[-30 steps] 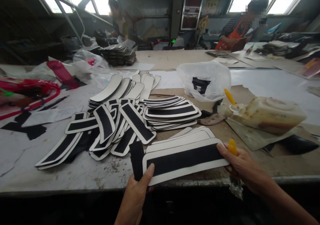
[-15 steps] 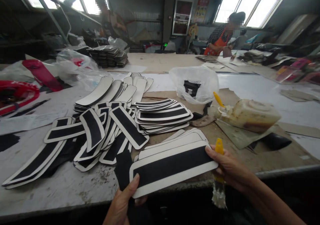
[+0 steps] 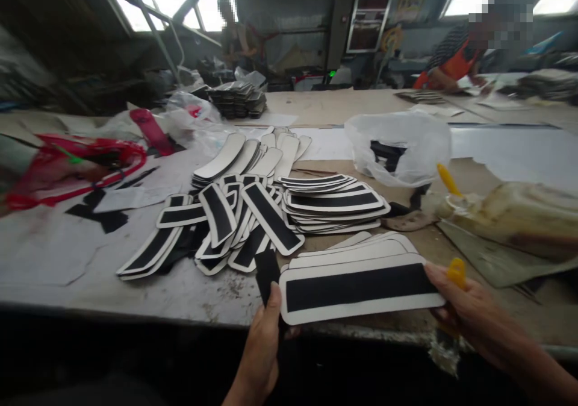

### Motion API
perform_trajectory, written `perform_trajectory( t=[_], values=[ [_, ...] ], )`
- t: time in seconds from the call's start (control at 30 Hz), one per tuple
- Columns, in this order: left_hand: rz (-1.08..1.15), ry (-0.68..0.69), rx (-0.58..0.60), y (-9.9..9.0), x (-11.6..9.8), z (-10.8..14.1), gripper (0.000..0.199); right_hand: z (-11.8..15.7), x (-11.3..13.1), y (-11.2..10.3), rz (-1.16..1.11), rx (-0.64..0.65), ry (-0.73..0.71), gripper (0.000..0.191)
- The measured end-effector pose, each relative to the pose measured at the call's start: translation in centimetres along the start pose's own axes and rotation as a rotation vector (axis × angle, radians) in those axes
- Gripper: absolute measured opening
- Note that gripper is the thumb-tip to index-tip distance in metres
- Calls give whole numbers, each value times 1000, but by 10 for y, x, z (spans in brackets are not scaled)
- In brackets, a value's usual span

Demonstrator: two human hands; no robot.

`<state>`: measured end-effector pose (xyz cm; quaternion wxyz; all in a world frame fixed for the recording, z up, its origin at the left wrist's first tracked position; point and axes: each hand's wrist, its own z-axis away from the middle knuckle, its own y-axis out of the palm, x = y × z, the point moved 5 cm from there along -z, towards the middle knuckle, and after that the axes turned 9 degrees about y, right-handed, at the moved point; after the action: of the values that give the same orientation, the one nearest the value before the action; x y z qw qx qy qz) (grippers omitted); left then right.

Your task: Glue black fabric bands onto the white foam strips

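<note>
My right hand (image 3: 474, 309) is closed, pinching the right end of a white curved-edge panel (image 3: 356, 315) with a black strip on its face. The same hand also holds a yellow-handled brush (image 3: 456, 273), its bristles coated with white paste and hanging down. My left hand (image 3: 259, 346) is closed on a loose black strip (image 3: 267, 268), thumb on top, at the panel's left end; fingertips show below the panel. Just behind the panel lies a fanned stack of plain white panels (image 3: 352, 252).
Panels with black strips lie in a loose pile (image 3: 271, 219) and a neater stack (image 3: 334, 200). At right are a paste-smeared plastic jug (image 3: 528, 219) and another yellow handle (image 3: 448, 179). A plastic bag (image 3: 424, 147) and red bag (image 3: 34, 180) stand farther off. Two people work behind.
My left thumb has come off the panel's face onto the black strip beside it. The panel is more level, and the view has swung left.
</note>
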<state>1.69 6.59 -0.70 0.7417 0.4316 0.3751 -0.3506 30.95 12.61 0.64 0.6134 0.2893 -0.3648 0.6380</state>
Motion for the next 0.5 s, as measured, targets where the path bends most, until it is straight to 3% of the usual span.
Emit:
perform_trajectory(
  t=[0.17, 0.3, 0.5],
  values=[
    [-10, 67, 38, -5, -3, -1, 39, 2, 3, 4, 145, -83, 9, 48],
    [5, 58, 44, 0, -9, -1, 45, 6, 6, 11, 134, -102, 14, 53],
    [120, -94, -70, -6, 1, -5, 54, -4, -1, 25, -173, 111, 167, 59]
  ],
)
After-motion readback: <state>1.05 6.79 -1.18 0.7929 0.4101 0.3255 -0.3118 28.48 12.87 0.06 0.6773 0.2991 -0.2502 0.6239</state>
